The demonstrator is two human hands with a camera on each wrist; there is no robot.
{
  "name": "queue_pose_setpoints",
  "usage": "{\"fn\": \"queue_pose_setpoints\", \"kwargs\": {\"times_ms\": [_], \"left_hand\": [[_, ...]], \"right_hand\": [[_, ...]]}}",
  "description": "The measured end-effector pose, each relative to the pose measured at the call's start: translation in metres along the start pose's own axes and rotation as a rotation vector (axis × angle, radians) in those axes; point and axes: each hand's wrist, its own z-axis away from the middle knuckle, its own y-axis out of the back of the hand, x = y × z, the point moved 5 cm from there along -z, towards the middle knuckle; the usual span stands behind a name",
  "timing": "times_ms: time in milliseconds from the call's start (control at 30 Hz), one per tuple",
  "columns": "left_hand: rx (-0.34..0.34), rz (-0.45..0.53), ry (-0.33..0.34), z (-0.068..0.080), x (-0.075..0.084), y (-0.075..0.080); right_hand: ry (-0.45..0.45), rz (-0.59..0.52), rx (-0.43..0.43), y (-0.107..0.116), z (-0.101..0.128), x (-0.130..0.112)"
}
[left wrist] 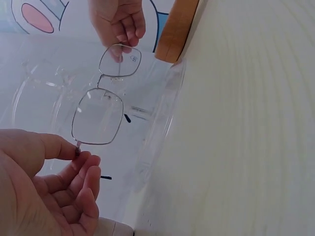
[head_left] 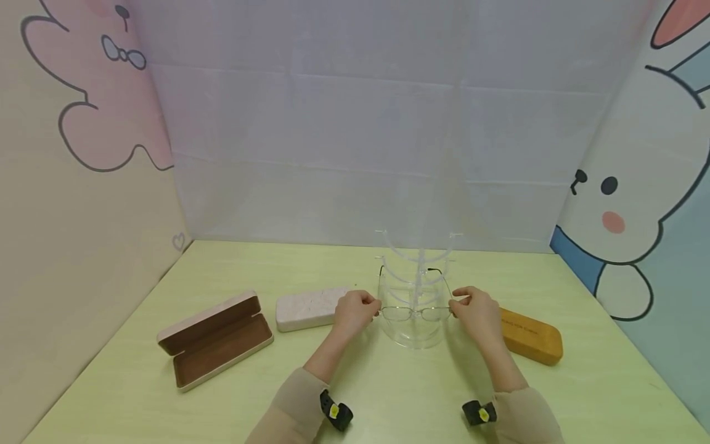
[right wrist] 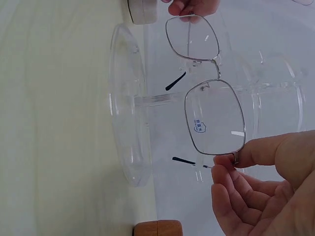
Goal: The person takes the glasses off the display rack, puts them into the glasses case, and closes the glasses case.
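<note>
glasses: a thin wire-framed pair (head_left: 416,313) held level just in front of the clear stand (head_left: 417,290), at 12 o'clock from the person on the surface (head_left: 388,382).
long axis: runs side to side, 9 to 3 o'clock in the head view; the lenses face the person and the temple arms point away, to 12 o'clock, along both sides of the stand.
left hand: the left hand (head_left: 355,313) pinches the frame's left corner between thumb and curled fingers (left wrist: 81,169); the grip is closed on the hinge end.
right hand: the right hand (head_left: 478,314) pinches the opposite corner in the same way, thumb over fingertips (right wrist: 231,172), its grip closed on the frame.
in the way: the stand's tiered transparent arms rise directly behind the lenses; its round base (right wrist: 129,108) sits under them.
around: a white closed case (head_left: 310,308) lies at 9 o'clock of the stand, just beside the left hand; an open brown-lined case (head_left: 216,339) farther on at 9 o'clock; a tan wood-look case (head_left: 532,336) at 3 o'clock, partly behind the right hand.
</note>
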Motion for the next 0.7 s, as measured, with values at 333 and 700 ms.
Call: {"fn": "queue_pose_setpoints", "kwargs": {"times_ms": [333, 700], "left_hand": [[-0.103, 0.137, 0.053, 0.003, 0.001, 0.010], [-0.220, 0.265, 0.050, 0.011, 0.000, 0.020]], "right_hand": [[-0.010, 0.002, -0.084, 0.004, 0.009, -0.005], [0.027, 0.001, -0.134, 0.015, 0.028, -0.023]]}}
